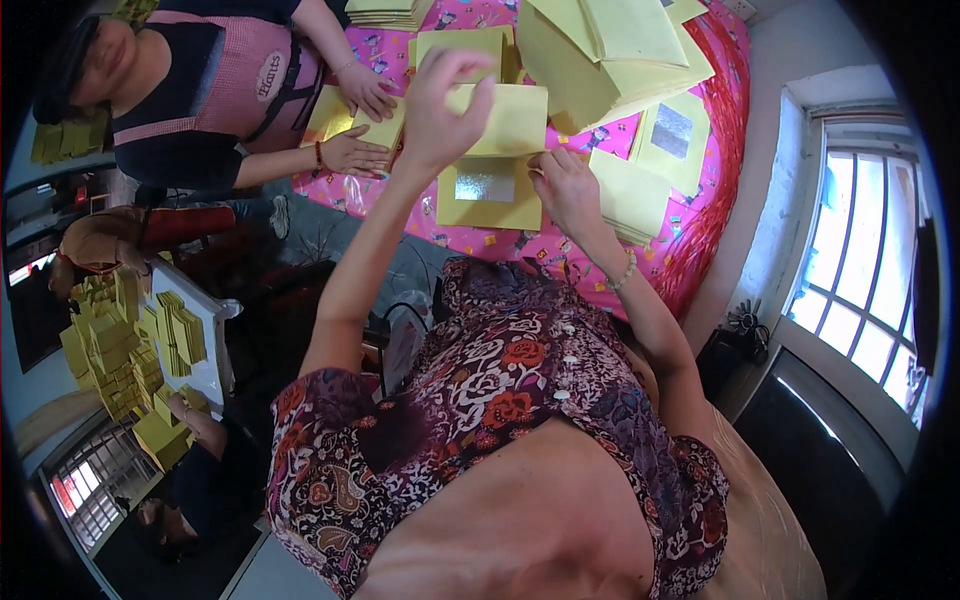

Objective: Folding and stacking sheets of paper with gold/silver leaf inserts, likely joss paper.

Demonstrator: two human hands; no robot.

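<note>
A yellow paper sheet with a silver foil rectangle (487, 182) lies in front of me on the pink patterned table cover. Just beyond it, and partly over it, is a plain yellow sheet (515, 118). My right hand (572, 195) has its thumb and fingertips pinched at the right edge where the two meet; which sheet it grips I cannot tell. Raised above the plain sheet's left side is my left hand (447, 110), its fingers curved and apart from the thumb, with nothing visible in it.
Stacks of yellow paper (610, 60) fill the table's far side, with more sheets (628, 195) at right. Red strings (728, 130) hang along the right edge. A co-worker's hands (360, 150) press yellow paper at left. Behind, another table (215, 350) bears yellow bundles.
</note>
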